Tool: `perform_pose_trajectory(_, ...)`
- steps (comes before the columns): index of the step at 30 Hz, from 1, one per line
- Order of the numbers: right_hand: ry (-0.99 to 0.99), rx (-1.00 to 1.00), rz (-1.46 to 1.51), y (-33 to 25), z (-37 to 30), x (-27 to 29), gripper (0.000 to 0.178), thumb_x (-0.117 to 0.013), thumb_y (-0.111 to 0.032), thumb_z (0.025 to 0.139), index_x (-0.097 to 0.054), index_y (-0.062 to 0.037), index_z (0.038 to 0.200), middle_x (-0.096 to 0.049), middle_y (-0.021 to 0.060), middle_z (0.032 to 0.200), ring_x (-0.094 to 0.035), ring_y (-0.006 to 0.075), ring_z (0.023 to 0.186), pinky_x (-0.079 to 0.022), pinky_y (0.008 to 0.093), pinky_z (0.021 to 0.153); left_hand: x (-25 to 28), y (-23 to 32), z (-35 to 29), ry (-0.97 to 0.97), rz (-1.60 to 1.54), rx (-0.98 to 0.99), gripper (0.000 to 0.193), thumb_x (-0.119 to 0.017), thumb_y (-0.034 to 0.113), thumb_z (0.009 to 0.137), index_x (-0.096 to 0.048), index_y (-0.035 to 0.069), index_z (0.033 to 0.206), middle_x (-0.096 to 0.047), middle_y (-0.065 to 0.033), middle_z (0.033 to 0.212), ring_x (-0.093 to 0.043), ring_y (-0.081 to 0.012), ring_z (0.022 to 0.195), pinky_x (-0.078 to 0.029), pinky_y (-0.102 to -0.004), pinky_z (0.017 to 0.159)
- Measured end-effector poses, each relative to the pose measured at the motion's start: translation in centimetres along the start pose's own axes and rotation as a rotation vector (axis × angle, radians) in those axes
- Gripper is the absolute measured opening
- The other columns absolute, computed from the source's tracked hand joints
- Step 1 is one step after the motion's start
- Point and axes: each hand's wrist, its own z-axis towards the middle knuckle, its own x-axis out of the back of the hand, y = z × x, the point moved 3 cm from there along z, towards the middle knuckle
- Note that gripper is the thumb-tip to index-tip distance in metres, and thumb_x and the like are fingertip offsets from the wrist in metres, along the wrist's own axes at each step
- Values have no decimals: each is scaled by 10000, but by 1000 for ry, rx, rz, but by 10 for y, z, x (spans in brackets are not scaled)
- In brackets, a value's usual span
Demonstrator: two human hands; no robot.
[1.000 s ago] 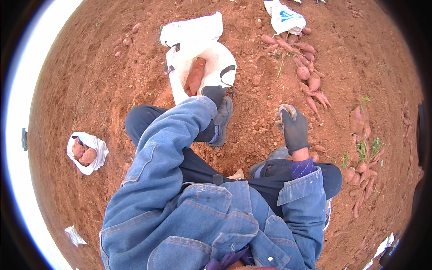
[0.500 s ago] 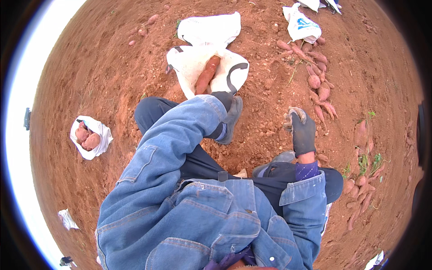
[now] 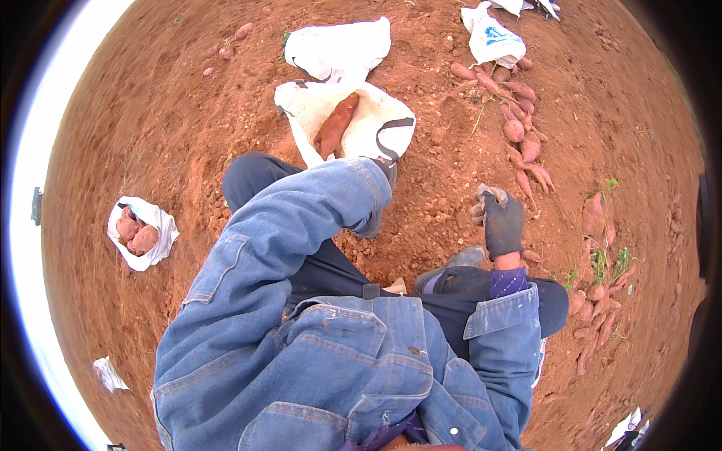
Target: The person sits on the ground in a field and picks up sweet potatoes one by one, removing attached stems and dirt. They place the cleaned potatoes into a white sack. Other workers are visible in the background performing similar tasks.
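A long reddish sweet potato (image 3: 336, 126) lies in the mouth of a white sack (image 3: 372, 135) in front of me. My left hand (image 3: 386, 163), in a dark glove, is at the sack's near edge; the denim sleeve hides most of it, and its fingers do not show. Over the soil to the right, my right hand (image 3: 502, 222) wears a dark glove with soiled, tan fingertips. Its fingers are curled in, and nothing shows in them. Beyond it runs a row of sweet potatoes (image 3: 530, 150).
Another white sack (image 3: 338, 49) lies behind the first. A white bag with blue print (image 3: 492, 37) is at the far right. On the left stands a small bag (image 3: 162, 225) holding sweet potatoes. More sweet potatoes (image 3: 598, 304) lie beside my right knee on the reddish soil.
My left hand has shifted slightly right along the sack's near edge, and its sleeve covers more of it. The sweet potato in the sack sits slightly further left. My right hand keeps its curled pose.
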Motion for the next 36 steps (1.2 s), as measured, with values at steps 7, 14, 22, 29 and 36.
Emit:
perform_pose_trajectory(7,32,-77,-42,4,5,-18,246,-661,-197,988,-716,32,1057,-715,52,796,-644,103,666,-505,269,591,116,-113,-14,-137,121,87,733,-791,497,813,-614,70,1381,-705,-196,1240,-676,-371,1137,-515,-424,991)
perform_pose_trajectory(14,-310,63,-341,-29,59,-72,275,-658,-267,991,-705,0,1039,-663,9,817,-602,96,696,-472,259,618,127,-285,-17,142,-133,508,754,-770,633,795,-681,99,1319,-657,-190,1353,-647,-322,1216,-512,-406,998)
perform_pose_trajectory(22,-321,-449,-277,54,154,-158,571,-794,-610,822,-588,-80,870,-570,45,733,-541,164,561,-437,324,503,13,-327,17,-126,-819,776,799,-757,707,784,-703,58,1248,-693,-215,1228,-684,-319,1051,-551,-462,880)
perform_pose_trajectory(29,-222,-324,-154,128,178,-233,586,-711,-485,905,-731,80,1060,-744,245,944,-714,336,828,-541,412,751,-4,-351,40,1,-316,535,547,-627,496,914,-720,18,1163,-721,-251,1145,-713,-400,1047,-564,-504,898)
perform_pose_trajectory(36,-146,415,-443,0,169,-267,373,-689,-333,885,-708,39,893,-691,287,921,-655,440,804,-513,471,763,45,-425,-44,395,-489,1131,532,-505,470,977,-750,18,1112,-722,-239,1142,-701,-381,1089,-539,-493,910)
